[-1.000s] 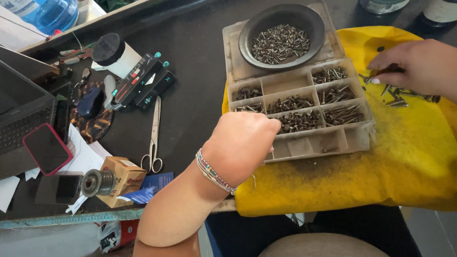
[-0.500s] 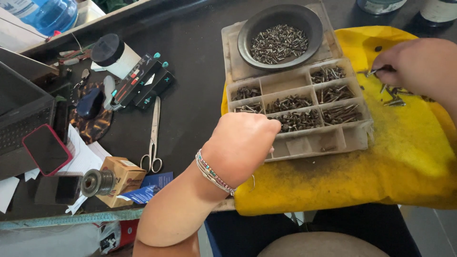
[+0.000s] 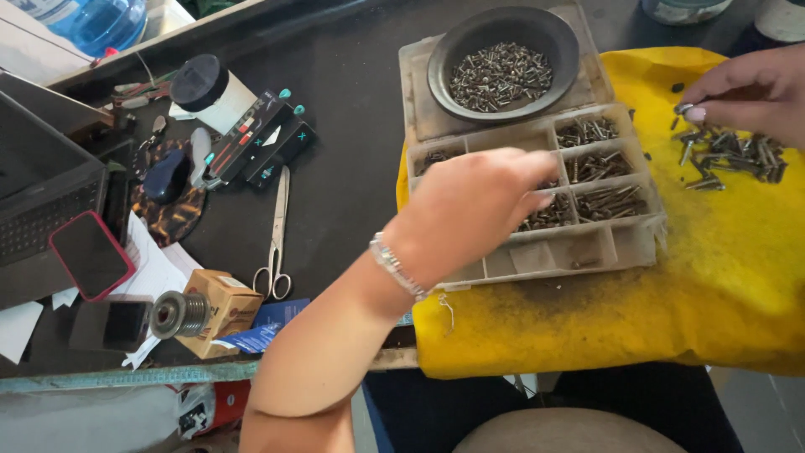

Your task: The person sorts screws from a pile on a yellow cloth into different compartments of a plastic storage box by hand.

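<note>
My left hand [image 3: 474, 205] reaches from the lower left over a worn beige compartment tray [image 3: 545, 252], its fingers stretched above the middle compartments of dark screws. Seen from the back, it hides whatever it may hold. A silver bracelet [image 3: 394, 264] circles the wrist. My right hand [image 3: 750, 84] is at the upper right, with its fingertips pinched on a screw just above a loose pile of screws [image 3: 734, 155] on the yellow cloth [image 3: 671, 310]. A dark round bowl [image 3: 566, 42] full of screws sits on the tray's far end.
Left of the tray on the dark table lie scissors [image 3: 277, 243], a small cardboard box [image 3: 222, 306] with a metal pulley [image 3: 180, 313], a red-cased phone [image 3: 90, 254], a laptop [image 3: 33, 193], a black-lidded white container [image 3: 205, 88] and tool packs. A blue bottle [image 3: 92, 21] stands at the far left.
My left hand has gone from a closed fist near the tray's front to fingers stretched over the middle compartments. My right hand moved slightly up and right over the loose screws.
</note>
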